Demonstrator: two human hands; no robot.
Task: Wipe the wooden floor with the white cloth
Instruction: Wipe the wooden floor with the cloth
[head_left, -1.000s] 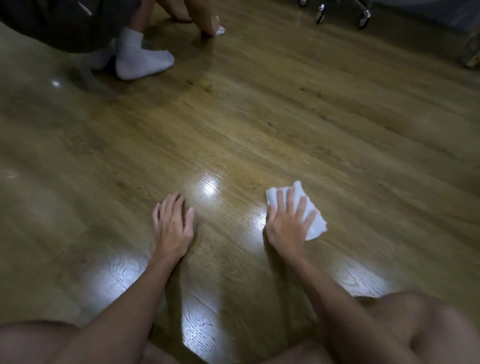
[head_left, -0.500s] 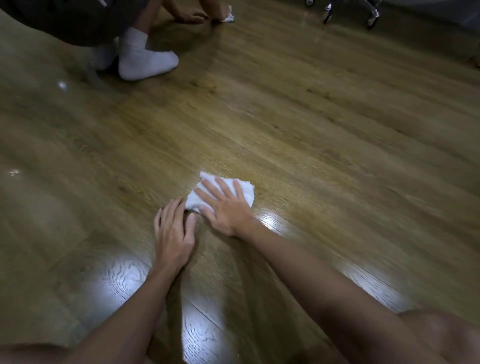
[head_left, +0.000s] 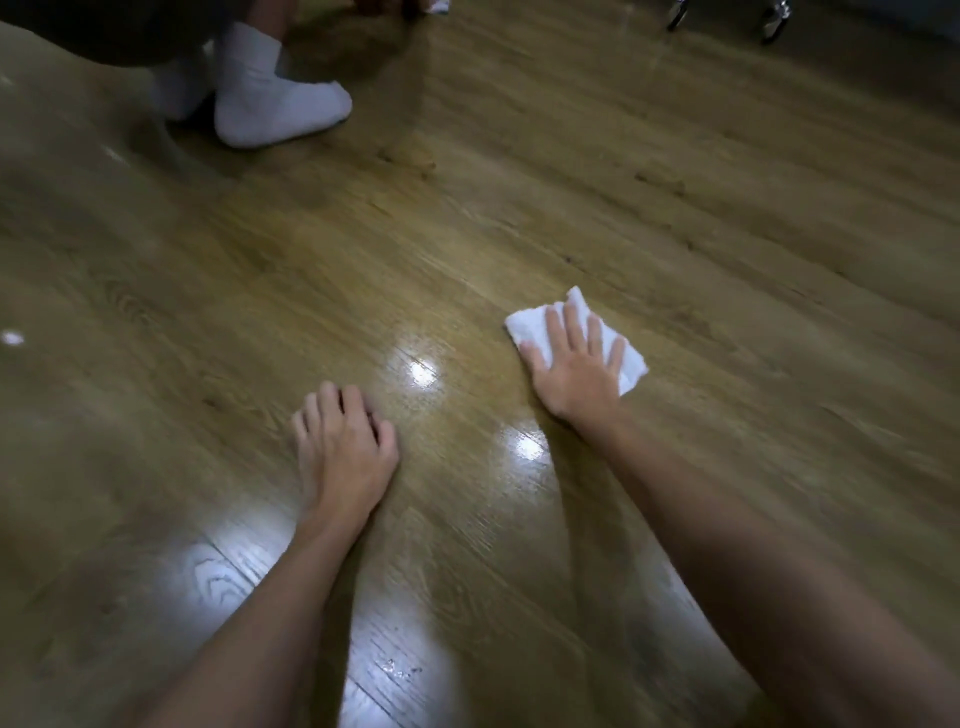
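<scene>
Glossy wood floor (head_left: 519, 218). Right hand (head_left: 574, 371) spread flat, pressing cloth (head_left: 530, 323); left hand (head_left: 345, 452) open, bracing. Cloth looks soft, light; best pinned under palm.

**Two hands on the floor, cloth under the right one**

The floor (head_left: 519, 218) fills the whole view. The left hand (head_left: 343, 452) lies on it just below centre, toward seven o'clock. The right hand (head_left: 574, 364) lies to its right, at about three o'clock from it and a little farther forward, well apart from it. The cloth (head_left: 530, 322) lies flat on the floor beneath the right hand, jutting out past the fingers at twelve o'clock and on both sides. Far off at eleven o'clock, another person's feet in socks (head_left: 275, 98) stand on the floor. At one o'clock, by the top edge, chair wheels (head_left: 774, 18) rest on the floor.
</scene>
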